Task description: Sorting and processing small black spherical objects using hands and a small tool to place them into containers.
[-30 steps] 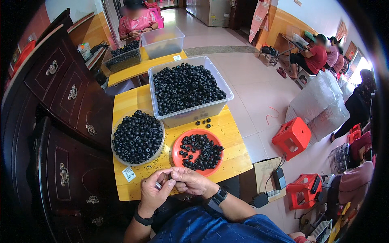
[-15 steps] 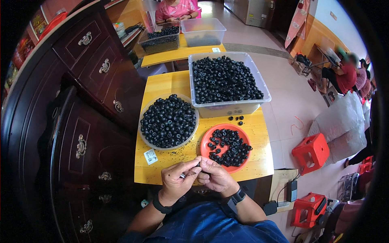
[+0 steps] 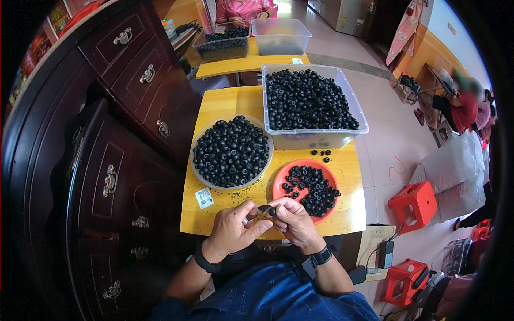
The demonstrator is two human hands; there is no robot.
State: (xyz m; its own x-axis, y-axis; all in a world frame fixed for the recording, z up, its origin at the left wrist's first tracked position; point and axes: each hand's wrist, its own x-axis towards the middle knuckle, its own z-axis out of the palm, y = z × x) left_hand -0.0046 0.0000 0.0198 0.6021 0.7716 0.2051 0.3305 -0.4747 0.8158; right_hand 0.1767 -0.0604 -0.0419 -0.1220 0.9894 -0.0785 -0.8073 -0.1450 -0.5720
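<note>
My right hand [image 3: 295,223] pinches a small black ring-shaped part [image 3: 273,212] between thumb and fingertips, just in front of the orange-red plate [image 3: 276,188]. Beside it, my left hand [image 3: 233,229] is partly curled, its thumb apart from the forefinger. A dark piece [image 3: 263,208] shows at its fingertips, against the right hand; its kind is unclear. Something small and whitish [image 3: 244,221] shows among the left fingers. Loose black parts [image 3: 317,197] lie on the plate. A round clear tub [image 3: 199,172] heaped with such parts stands to the left.
Behind the plate stands a large clear bin [image 3: 317,140] full of black parts. A few loose parts [image 3: 322,153] and a white label [image 3: 204,198] lie on the yellow table [image 3: 225,101]. Dark drawers [image 3: 118,144] flank the left; red stools [image 3: 412,207] stand right. A person [image 3: 243,9] sits opposite.
My left thumb has moved down, away from the forefinger, and the hands have parted slightly. The black part in my right hand now shows more clearly. The whole view has shifted a little.
</note>
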